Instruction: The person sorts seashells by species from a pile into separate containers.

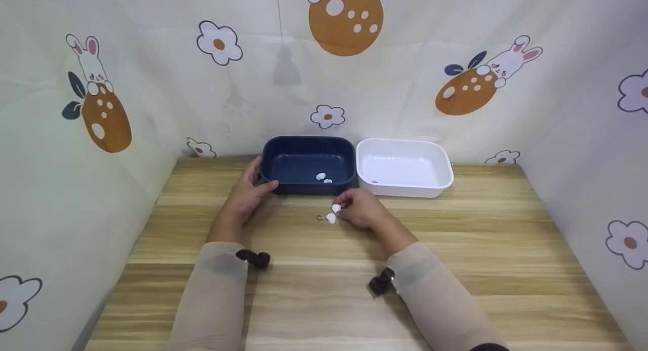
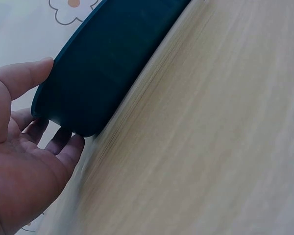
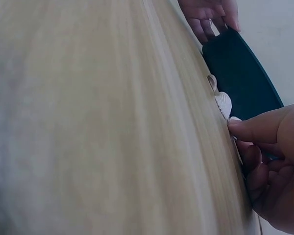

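A dark blue rectangular tub (image 1: 309,187) stands at the back, with two small white shells (image 1: 321,177) inside. My left hand (image 1: 246,193) grips its left end, thumb at the rim and fingers against the side, as the left wrist view also shows. In front of the tub, my right hand (image 1: 360,207) pinches a small white shell (image 1: 336,208) between thumb and fingers, at the tabletop. Beside that lies another white shell (image 1: 331,218), ribbed in the right wrist view. A small grey-brown curved piece (image 1: 320,218), its kind unclear, lies just left of it.
A white rectangular tub (image 1: 405,191) stands against the blue tub's right side, with a small dark speck inside. Both sit on the wooden table (image 1: 314,300) near the patterned cloth wall (image 1: 263,92). Cloth also hangs along the left and right sides.
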{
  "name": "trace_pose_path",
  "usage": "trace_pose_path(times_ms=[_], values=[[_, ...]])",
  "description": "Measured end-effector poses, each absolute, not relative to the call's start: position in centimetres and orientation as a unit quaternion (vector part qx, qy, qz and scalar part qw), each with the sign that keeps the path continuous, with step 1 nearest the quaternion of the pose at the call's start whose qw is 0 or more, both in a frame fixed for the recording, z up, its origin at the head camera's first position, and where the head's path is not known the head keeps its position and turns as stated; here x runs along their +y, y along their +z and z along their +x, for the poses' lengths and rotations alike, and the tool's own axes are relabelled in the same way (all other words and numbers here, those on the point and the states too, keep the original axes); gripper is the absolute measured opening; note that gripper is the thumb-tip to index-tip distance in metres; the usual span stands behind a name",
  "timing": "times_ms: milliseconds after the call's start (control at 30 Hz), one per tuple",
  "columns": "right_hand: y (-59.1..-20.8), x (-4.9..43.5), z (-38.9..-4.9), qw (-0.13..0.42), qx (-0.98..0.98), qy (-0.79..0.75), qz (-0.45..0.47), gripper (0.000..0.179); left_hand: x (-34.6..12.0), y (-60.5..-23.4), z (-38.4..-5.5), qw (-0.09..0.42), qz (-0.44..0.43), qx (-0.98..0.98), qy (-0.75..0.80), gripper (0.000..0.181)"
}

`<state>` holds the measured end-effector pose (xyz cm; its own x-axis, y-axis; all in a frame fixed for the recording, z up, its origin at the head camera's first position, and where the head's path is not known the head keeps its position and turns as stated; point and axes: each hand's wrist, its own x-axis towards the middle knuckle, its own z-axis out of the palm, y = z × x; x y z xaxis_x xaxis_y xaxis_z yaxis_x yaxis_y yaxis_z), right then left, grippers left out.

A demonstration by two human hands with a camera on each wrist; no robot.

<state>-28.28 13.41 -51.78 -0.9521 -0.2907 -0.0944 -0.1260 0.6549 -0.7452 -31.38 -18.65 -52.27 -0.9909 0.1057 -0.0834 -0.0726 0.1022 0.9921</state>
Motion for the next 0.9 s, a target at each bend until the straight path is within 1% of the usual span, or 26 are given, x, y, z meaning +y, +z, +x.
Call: trace_pose_path(times_ms=[267,500,700,900], values=[[-51.4,13.8,-28.1,0.113,0.898,-0.412,-0.106,0.017,-18.7,-52.2,-31.3,0.074,0.016,0.746,0.662,0.094],[-49.2,14.3,-27.8,0.120,0.875,-0.460,-0.092,0.022,-18.7,-52.2,-31.1,0.071,0.016,0.745,0.663,0.093],[-46.3,14.1,-28.4,0.094,0.873,-0.471,-0.088,0.024,-18.7,-52.1,-31.1,0.072,0.013,0.747,0.661,0.093],[-44.7,13.3,-30.0,0.067,0.888,-0.447,-0.087,0.024,-18.7,-52.3,-31.2,0.064,0.016,0.746,0.663,0.092]])
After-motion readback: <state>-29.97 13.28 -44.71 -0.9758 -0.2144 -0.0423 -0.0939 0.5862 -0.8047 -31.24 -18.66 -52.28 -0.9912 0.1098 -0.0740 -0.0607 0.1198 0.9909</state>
